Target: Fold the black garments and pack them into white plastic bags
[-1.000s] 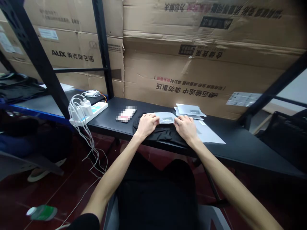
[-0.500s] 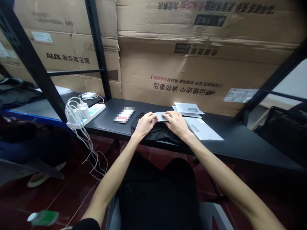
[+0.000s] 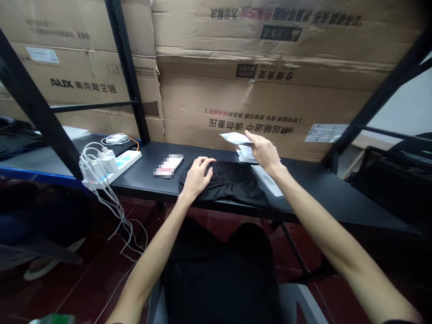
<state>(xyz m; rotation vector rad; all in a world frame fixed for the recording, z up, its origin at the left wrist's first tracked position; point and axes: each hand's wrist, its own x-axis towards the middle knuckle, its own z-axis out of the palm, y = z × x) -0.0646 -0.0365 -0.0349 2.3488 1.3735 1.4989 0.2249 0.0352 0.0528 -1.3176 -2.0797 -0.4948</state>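
A black cloth (image 3: 232, 182) lies bunched on the black table (image 3: 320, 189) in front of me. My left hand (image 3: 196, 175) rests on the cloth's left end, fingers spread and loosely curled. My right hand (image 3: 265, 150) is raised above the table's back edge and pinches a small white packet (image 3: 235, 137) by its right end. Under that hand lies a small pile of similar white packets (image 3: 245, 154). A larger grey-white flat bag (image 3: 268, 180) lies on the table right of the cloth.
A pixelated phone-sized item (image 3: 168, 165) lies left of the cloth. A white power strip (image 3: 111, 168) with chargers and hanging cables sits at the table's left corner. Cardboard boxes (image 3: 236, 81) wall off the back. Black shelf posts (image 3: 124, 67) stand left and right.
My right hand lifted the white packet off the black cloth and carried it up and back toward the pile. My left hand let go of it and stayed on the cloth.
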